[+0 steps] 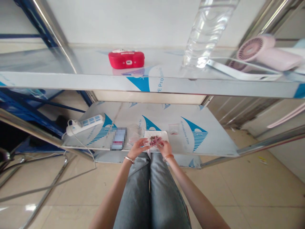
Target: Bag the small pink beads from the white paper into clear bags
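Note:
Just over the front edge of the lower shelf, both of my hands are at a small clear plastic bag (pixel 147 142) and a cluster of dark red bead-like pieces (pixel 155 141). My left hand (pixel 139 148) pinches the bag at its left side. On the right, the fingers of my right hand (pixel 166 149) are closed at the edge of the red pieces; what exactly lies between its fingertips is too small to tell. Whether the pieces lie inside the bag is unclear. A white sheet or shallow tray (pixel 164 133) is beneath and behind them.
Clear bags (pixel 133 135) and a blurred-out phone (pixel 119 139) lie left; a small bag (pixel 173 129) lies right. A power strip (pixel 87 123) sits farther left. The upper shelf (pixel 95 78) holds a red case (pixel 126 59), a bottle (pixel 202 38) and a pink fan (pixel 264 52).

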Available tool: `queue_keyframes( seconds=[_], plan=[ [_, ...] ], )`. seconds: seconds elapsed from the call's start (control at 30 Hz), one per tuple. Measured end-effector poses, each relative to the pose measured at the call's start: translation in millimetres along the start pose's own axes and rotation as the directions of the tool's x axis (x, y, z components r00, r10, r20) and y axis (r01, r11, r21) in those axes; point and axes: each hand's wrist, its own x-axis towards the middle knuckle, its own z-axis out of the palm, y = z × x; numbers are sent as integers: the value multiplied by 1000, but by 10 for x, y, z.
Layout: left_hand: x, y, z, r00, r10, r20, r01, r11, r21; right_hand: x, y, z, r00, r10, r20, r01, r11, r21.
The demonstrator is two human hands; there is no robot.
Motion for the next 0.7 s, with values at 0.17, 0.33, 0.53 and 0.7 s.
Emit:
queue_keyframes(
  seconds=[0.17, 0.33, 0.53, 0.7],
  plan=[
    [-13, 18, -29, 999, 19, 47, -19, 1000, 7, -165, 97, 102, 989, -67, -134, 68, 998, 1],
    [-33, -45, 3, 999, -5, 49, 3, 999, 39, -205, 101, 165, 977, -82, -196, 78, 997, -29],
    [-10, -164, 87, 996, -52, 71, 51, 999, 16, -239, 91, 183, 967, -75, -244, 79, 997, 5],
    [-24, -135, 65, 998, -43, 55, 41, 999, 35, -225, 19, 187, 972, -5, -235, -1, 1000, -26]
  ],
)
